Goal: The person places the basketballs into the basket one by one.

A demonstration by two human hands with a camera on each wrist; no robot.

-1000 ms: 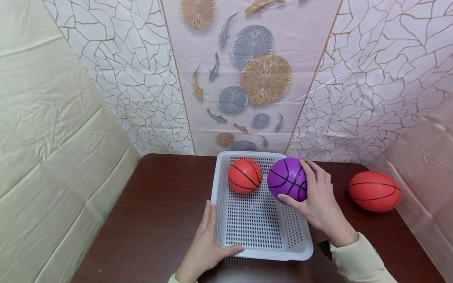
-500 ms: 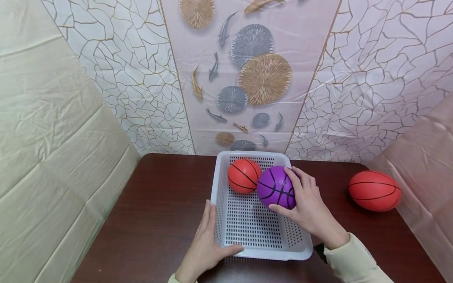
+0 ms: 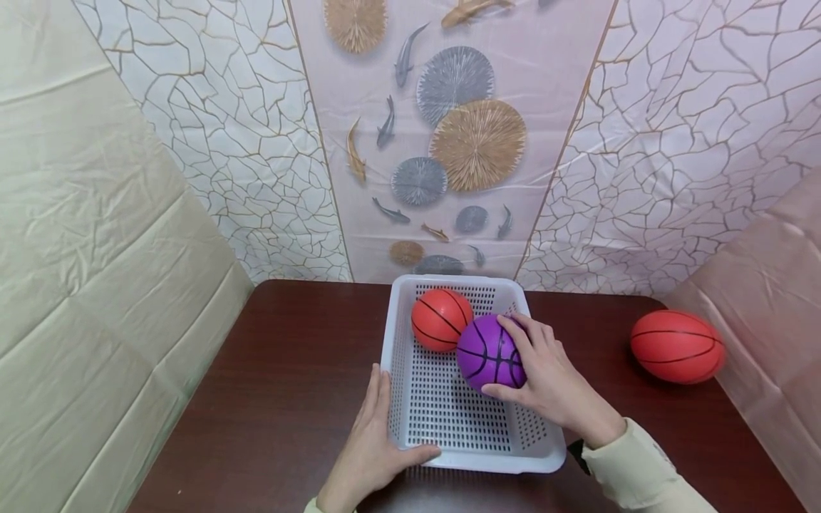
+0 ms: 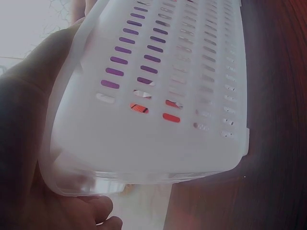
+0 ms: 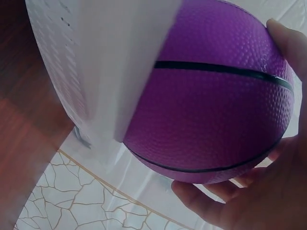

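A purple toy basketball (image 3: 484, 356) with black lines is inside a white perforated plastic basket (image 3: 494, 463), toward its right wall. My right hand (image 3: 545, 377) grips the ball from the right, with the thumb on its near side and fingers over the far side. In the right wrist view, the purple ball (image 5: 216, 110) is partly hidden behind the basket's rim. An orange-red basketball (image 3: 436, 320) lies in the far left of the basket and looks to touch the purple one. My left hand (image 3: 372, 442) rests with straight fingers against the basket's left wall, thumb across the near rim.
Another red ball (image 3: 678, 346) sits on the dark brown table (image 3: 282, 399) at the right, beside the pinkish side cloth (image 3: 770, 335). A patterned backdrop (image 3: 442, 142) rises behind the table, and a cream cloth (image 3: 115, 285) hangs at the left.
My right hand has carried the purple ball leftward and toward me, from over the basket's right rim down into the basket. The left hand and basket have stayed in place.
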